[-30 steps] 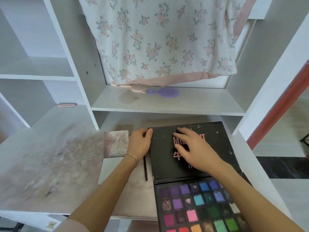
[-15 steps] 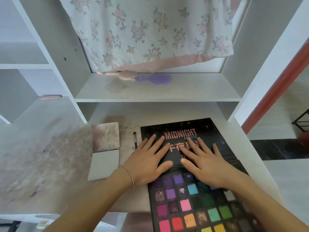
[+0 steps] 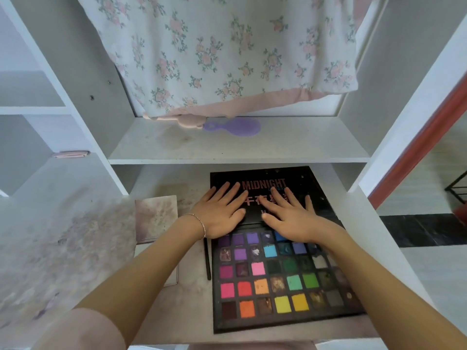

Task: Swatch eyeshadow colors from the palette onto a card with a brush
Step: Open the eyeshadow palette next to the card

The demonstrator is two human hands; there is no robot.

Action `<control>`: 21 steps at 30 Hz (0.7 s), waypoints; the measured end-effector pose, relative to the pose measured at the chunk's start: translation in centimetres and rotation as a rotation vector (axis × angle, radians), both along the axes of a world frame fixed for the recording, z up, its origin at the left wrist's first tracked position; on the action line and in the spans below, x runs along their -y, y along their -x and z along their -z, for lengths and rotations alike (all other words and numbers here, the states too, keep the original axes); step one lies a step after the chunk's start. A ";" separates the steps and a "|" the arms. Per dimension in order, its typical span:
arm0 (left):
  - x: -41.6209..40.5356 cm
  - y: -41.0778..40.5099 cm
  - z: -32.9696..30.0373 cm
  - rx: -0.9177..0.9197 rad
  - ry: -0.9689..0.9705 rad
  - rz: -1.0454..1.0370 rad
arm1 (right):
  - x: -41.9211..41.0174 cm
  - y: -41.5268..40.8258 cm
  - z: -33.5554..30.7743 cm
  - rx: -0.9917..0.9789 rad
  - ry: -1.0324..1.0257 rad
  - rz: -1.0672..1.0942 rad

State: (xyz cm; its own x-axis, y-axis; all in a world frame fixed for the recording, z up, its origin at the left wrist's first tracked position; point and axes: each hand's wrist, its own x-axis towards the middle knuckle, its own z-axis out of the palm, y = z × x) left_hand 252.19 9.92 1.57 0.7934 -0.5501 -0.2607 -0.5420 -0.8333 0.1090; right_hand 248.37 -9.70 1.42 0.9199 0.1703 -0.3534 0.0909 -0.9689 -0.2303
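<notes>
Palette (image 3: 283,281) lies open on the desk (image 3: 63,248), right of centre, near the front edge: black tray, a grid of square pans in rows. Nearest row runs dark brown, orange, bronze, yellow, amber; then hot pink, red, orange, greens; further back magenta, pink, dark greens, then purples and blues. Several pans look worn or shimmery. Lid (image 3: 310,188) lies flat beyond the pans, black, lettered "MIDNIGHT" in pink.

Brush (image 3: 207,261), thin and dark, lies along the palette's left edge, partly under the left wrist. Card (image 3: 156,215), smudged with dusty pink-grey, sits just left of it, partly behind the left forearm.

Left hand (image 3: 219,213) and right hand (image 3: 288,218) rest flat on the lid, fingers straight and spread, holding nothing; thumbs nearly meet.

Further back, a shelf (image 3: 278,145) carries a purple hairbrush (image 3: 235,126). Floral cloth (image 3: 227,51) hangs above it.
</notes>
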 end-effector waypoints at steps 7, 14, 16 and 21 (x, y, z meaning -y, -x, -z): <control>0.8 -1.5 -0.8 -0.022 0.030 -0.085 | -0.6 -2.6 -0.7 0.030 -0.097 0.068; -2.0 3.4 -2.4 0.152 0.639 -0.163 | -2.7 0.4 -1.6 0.485 -0.649 0.271; -4.1 5.4 -2.7 0.233 0.812 -0.229 | -4.3 1.2 -1.9 0.525 -0.681 0.228; -9.6 8.0 -1.6 0.413 1.035 -0.577 | -8.4 1.5 -1.7 0.504 -0.586 0.060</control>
State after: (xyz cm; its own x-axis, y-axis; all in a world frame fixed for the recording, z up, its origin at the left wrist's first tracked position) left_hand 244.19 19.53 3.22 0.9056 0.1058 0.4106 -0.2770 -0.5854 0.7619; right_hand 246.83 -1.29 3.16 0.9593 0.1447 0.2424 0.2714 -0.7085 -0.6514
